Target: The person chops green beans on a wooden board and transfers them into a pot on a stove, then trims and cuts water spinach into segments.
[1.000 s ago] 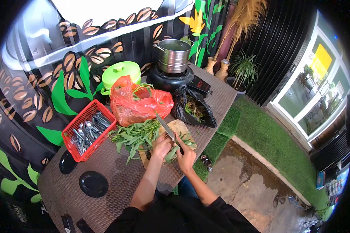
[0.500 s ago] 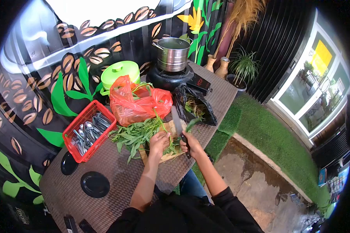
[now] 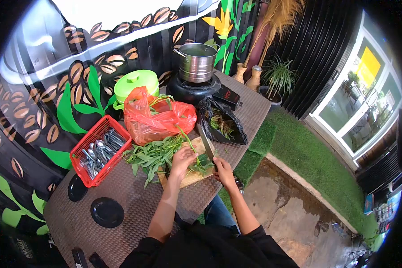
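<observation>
My left hand (image 3: 183,162) is closed round a stem of leafy greens at the wooden cutting board (image 3: 193,180). More long-leafed greens (image 3: 152,154) spread over the table and board to its left. In my right hand (image 3: 224,171) is a kitchen knife (image 3: 206,142), gripped by its dark handle, its blade pointing away from me over the board's right part. Cut green pieces (image 3: 204,166) lie on the board between my hands. Just beyond the greens sits a translucent red plastic bag (image 3: 154,119), with stems showing in it.
An open black plastic bag (image 3: 222,124) holds plant scraps at the right table edge. Behind stand a steel pot (image 3: 196,64) on a black stove (image 3: 190,90) and a lime-green lidded container (image 3: 137,84). Left are a red cutlery basket (image 3: 97,154) and two black plates, one nearer (image 3: 107,212).
The leaf that stuck up beside the blade is gone from there, and green pieces now show on the board. My right hand and the knife have shifted slightly right; my left hand has barely moved.
</observation>
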A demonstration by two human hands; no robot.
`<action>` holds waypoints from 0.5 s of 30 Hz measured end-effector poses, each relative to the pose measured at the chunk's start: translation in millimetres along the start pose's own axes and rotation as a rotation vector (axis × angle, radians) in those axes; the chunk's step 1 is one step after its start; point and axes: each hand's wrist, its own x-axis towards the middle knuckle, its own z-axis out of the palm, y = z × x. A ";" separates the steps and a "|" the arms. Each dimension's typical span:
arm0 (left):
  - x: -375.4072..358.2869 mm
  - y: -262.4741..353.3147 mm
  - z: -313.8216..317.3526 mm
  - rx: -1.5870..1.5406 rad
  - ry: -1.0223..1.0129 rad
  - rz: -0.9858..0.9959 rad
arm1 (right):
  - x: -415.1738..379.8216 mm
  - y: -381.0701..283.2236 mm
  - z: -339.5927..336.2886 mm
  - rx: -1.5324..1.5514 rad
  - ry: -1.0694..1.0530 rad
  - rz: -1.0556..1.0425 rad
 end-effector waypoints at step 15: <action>-6.2 1.1 -4.9 -0.115 0.041 0.068 | -27.6 -2.0 8.3 0.014 -0.173 -0.060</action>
